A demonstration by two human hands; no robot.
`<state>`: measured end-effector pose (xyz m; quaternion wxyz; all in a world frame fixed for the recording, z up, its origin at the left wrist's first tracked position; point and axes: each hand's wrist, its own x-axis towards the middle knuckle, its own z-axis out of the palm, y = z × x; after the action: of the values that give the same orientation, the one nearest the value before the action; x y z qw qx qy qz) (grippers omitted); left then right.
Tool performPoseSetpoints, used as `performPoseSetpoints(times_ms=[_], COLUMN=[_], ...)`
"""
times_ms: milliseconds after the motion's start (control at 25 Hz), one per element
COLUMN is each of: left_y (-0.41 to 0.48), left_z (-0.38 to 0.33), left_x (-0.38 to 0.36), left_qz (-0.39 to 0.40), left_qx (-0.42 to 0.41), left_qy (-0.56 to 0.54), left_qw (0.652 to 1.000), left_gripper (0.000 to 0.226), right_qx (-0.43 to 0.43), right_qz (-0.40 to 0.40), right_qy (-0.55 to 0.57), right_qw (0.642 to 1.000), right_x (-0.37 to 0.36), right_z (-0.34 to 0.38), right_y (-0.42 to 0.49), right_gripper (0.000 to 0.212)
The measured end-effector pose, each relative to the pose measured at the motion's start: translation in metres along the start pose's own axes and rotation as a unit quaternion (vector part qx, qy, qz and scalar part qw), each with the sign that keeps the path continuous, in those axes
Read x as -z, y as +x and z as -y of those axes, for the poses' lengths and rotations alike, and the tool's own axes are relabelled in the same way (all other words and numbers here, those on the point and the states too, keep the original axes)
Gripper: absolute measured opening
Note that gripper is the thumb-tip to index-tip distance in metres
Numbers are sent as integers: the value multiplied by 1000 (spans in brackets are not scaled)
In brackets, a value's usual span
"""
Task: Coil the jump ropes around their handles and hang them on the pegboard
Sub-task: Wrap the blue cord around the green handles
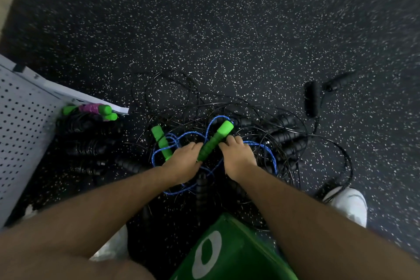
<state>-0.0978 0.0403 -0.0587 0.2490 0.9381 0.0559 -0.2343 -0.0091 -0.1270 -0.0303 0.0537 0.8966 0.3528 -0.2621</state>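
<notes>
clearly the blue braided jump rope (273, 157) with green foam handles lies on the black speckled rubber floor (227, 36), atop tangled black ropes (172, 88). the left grip (184, 159) curls round one green handle (214, 140) at its lower end; the right grip (236, 157) bends its fingers beside it, holding what i cannot tell. light and limp, the cord should snag easily; take the firm handles.
</notes>
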Motion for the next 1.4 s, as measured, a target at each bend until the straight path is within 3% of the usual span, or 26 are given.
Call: performPoseSetpoints(times_ms=[120,200,400,600,680,760,880,960,1040,1160,1280,1400], left_y=[-2,-5,-15,-22,-26,-29,-34,-37,-39,-45,-65,-86], left_z=[0,-1,0,7,2,-3,-12,-25,-43,-72,-99,-120], left_x=[-2,0,16,22,25,29,47,66,88,126,171,211], left_qz=[-13,-12,36,59,76,95,85,57,33,32,20,1], left_qx=[11,44,142,186,174,148,103,69,25,-28,-49,-64], left_qy=[-14,-24,-194,-342,-397,-436,-347,-253,-221,-152,-37,-25], left_qw=[1000,999,970,919,898,883,928,963,974,988,998,998], left_gripper=[36,31,20,18,25,50,89,91,71,19,18,19], right_qx=[10,17,31,75,50,37,31,36,43,32,39,56], right_qz=[-18,-29,-112,-62,-60,-66,-104,-128,-145,-182,-201,-220], right_qy=[-6,6,83,160,223,249,273,291,309,340,364,370], right_qw=[1000,999,990,982,972,965,956,947,939,922,909,901], right_x=[0,-1,-4,-5,1,11,30,46,67,106,148,185], right_z=[0,0,-5,-3,-3,-5,-10,-10,-8,-6,-7,-7], right_y=[1,0,-10,-7,-8,-11,-19,-29,-43,-66,-96,-121], right_gripper=[35,31,27,22,20,19,17,14,11,10,9,6])
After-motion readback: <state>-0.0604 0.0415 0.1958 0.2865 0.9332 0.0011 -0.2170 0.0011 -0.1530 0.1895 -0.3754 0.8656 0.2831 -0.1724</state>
